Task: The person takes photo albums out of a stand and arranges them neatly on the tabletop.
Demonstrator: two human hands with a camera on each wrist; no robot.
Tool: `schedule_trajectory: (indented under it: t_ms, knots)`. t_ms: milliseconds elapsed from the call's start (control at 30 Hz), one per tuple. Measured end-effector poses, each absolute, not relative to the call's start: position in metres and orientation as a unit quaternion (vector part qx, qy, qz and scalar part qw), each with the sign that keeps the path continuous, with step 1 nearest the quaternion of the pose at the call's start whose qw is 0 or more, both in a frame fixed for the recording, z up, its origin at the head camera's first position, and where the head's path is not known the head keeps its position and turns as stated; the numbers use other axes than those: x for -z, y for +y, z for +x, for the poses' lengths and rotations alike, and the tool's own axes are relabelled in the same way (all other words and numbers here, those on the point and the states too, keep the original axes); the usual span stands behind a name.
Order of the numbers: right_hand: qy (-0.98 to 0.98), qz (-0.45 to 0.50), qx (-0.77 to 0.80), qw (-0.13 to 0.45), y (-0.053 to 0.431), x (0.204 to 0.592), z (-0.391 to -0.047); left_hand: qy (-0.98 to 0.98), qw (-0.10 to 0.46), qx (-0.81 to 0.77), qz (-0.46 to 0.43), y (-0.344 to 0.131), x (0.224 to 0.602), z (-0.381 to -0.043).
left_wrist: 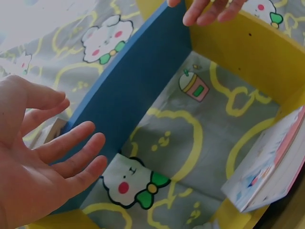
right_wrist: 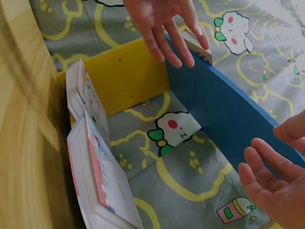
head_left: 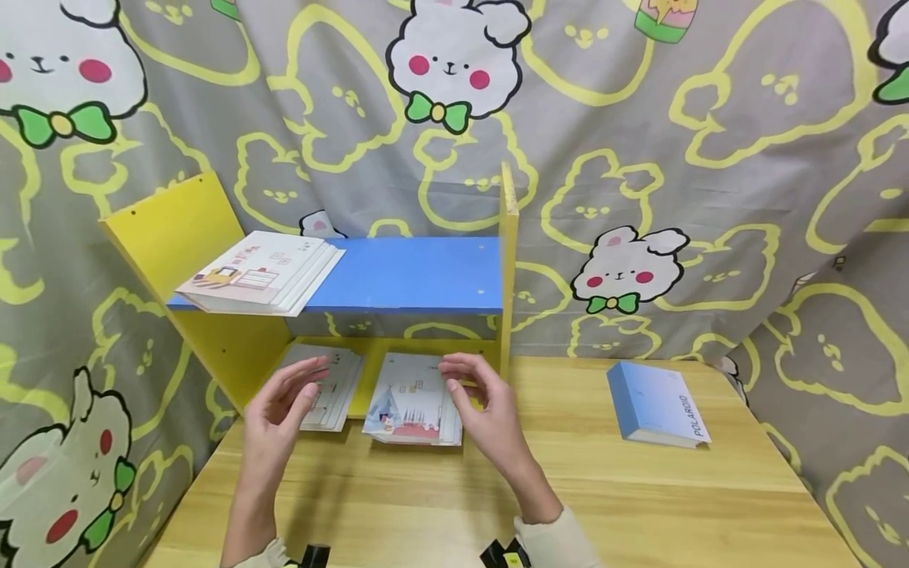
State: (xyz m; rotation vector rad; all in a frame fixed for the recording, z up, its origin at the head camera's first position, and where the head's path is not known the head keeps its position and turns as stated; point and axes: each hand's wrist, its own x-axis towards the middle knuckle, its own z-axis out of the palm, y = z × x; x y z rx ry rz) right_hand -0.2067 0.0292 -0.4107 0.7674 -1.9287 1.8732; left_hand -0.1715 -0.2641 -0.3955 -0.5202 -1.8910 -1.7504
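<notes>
My left hand (head_left: 275,406) hovers in front of the small shelf unit, fingers loosely bent with nothing between them. In the left wrist view the same hand (left_wrist: 52,152) shows its fingers spread beside the blue upper board (left_wrist: 128,81). My right hand (head_left: 490,406), also holding nothing, hangs near the right edge of a stack of illustrated books (head_left: 408,398) on the yellow lower shelf (head_left: 369,375). Another stack of books (head_left: 337,386) lies to its left, partly covered by my left hand. The right wrist view has the right hand (right_wrist: 276,181) with relaxed fingers near the blue board.
More stacked books (head_left: 248,272) lie at the left of the blue upper shelf (head_left: 419,272), their front edges overhanging it. Yellow side panels (head_left: 507,268) bound the unit. A blue book marked POLAROID (head_left: 656,402) lies on the wooden table (head_left: 568,473). Patterned cloth (head_left: 611,197) hangs behind.
</notes>
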Motion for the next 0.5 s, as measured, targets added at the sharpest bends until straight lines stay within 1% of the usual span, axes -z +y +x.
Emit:
schedule_trajectory:
  t_ms: [267,500]
  knots:
    - [-0.663,0.285,-0.676,0.149,0.009,0.405,-0.206,-0.711,0.289,0.627,-0.132,-0.277,0.390,-0.165]
    - [-0.653,0.292,-0.688,0.122,-0.006,0.405,-0.208,-0.704,0.314,0.626,-0.119,-0.291,0.386,-0.162]
